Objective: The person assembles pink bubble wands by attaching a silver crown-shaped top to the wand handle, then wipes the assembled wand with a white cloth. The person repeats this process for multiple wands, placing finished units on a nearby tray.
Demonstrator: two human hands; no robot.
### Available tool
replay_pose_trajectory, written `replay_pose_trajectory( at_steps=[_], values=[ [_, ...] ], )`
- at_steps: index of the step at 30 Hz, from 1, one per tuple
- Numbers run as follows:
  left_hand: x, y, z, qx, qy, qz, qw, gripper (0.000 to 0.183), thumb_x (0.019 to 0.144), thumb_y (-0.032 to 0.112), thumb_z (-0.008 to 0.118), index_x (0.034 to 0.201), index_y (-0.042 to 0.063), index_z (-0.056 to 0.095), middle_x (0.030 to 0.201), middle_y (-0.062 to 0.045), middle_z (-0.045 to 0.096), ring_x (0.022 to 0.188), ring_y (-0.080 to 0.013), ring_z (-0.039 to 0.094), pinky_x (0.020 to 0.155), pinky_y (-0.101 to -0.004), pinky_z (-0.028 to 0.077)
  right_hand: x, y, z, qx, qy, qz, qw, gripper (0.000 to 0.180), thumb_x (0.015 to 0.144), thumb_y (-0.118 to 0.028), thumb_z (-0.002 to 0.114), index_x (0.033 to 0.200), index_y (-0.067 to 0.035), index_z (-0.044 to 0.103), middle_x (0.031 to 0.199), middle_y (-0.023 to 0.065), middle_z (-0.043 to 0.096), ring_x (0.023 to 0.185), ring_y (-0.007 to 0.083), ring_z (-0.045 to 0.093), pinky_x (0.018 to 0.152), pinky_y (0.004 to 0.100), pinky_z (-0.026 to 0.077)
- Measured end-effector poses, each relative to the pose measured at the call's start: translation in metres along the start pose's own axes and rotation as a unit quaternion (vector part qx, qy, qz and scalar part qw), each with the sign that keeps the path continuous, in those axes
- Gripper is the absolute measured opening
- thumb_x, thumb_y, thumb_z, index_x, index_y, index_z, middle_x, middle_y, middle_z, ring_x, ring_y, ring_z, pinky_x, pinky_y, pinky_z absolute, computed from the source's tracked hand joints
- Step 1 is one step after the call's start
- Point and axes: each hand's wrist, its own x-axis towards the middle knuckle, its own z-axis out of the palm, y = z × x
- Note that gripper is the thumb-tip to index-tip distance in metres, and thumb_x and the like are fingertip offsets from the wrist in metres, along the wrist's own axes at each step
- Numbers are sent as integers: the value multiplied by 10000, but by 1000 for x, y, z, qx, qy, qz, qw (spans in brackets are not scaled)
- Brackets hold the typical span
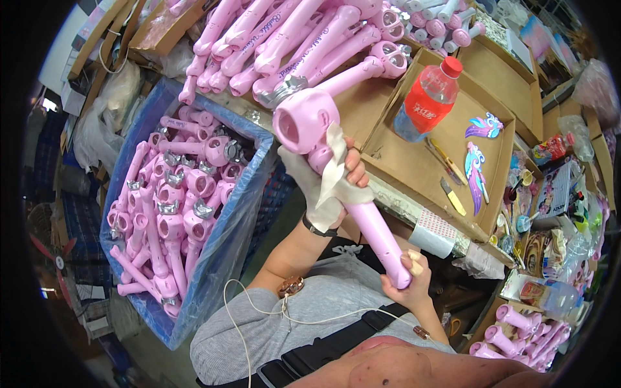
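Observation:
A pink plastic bubble wand (376, 233) with a silver crown at its head slants across my front. My left hand (335, 179) grips it just below its hollow round head. White fabric, a glove or a cloth, wraps this hand and the wand's neck; bare fingertips show. My right hand (412, 279) holds the handle's lower end, with pale coverings on its fingers. Beyond the wand's head, a pile of similar pink wands (291, 43) lies on the bench, some bearing dark lettering. Left of my left arm, more crowned wands (170, 208) fill a blue-lined crate (194, 300).
A cardboard tray (422, 189) holds a red-capped bottle (429, 99), a yellow utility knife (452, 196), another slim tool (447, 161) and winged decorations (475, 177). Small pink and white parts (441, 24) lie behind. Paint pots (524, 223) and pink pieces (521, 334) stand right.

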Motion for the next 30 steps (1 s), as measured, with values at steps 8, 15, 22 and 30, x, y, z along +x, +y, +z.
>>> replay_pose_trajectory(
  at_steps=[8,15,22,30],
  values=[
    [8,-4,-8,78,-54,-56,994,681,871,622,483,1156,8,557,732,-103,580,530,-229,537,532,-350,447,5,14,29,473,-265,359,760,698,780,-181,746,1368,-34,400,1146,121,587,961,211,627,834,319,492],
    [-8,-9,17,361,38,-8,932,276,926,202,477,1097,-13,489,838,-57,555,677,-126,568,571,-247,484,5,35,68,-67,-78,192,976,504,726,-181,748,1150,-6,541,881,191,585,813,370,576,741,449,436],
    [-21,-11,10,142,239,-122,953,220,827,111,622,984,18,498,728,-71,537,682,-150,560,598,-235,452,-7,36,71,-86,-71,175,978,495,718,-212,785,1110,-32,542,923,172,583,821,362,587,746,432,455],
    [1,-8,-24,-31,-289,-129,948,305,871,286,661,840,78,440,591,-47,487,393,-145,443,399,-276,382,-16,10,52,82,-82,246,962,521,683,-143,828,1085,-15,523,969,136,574,857,277,600,768,357,480]
  ],
)
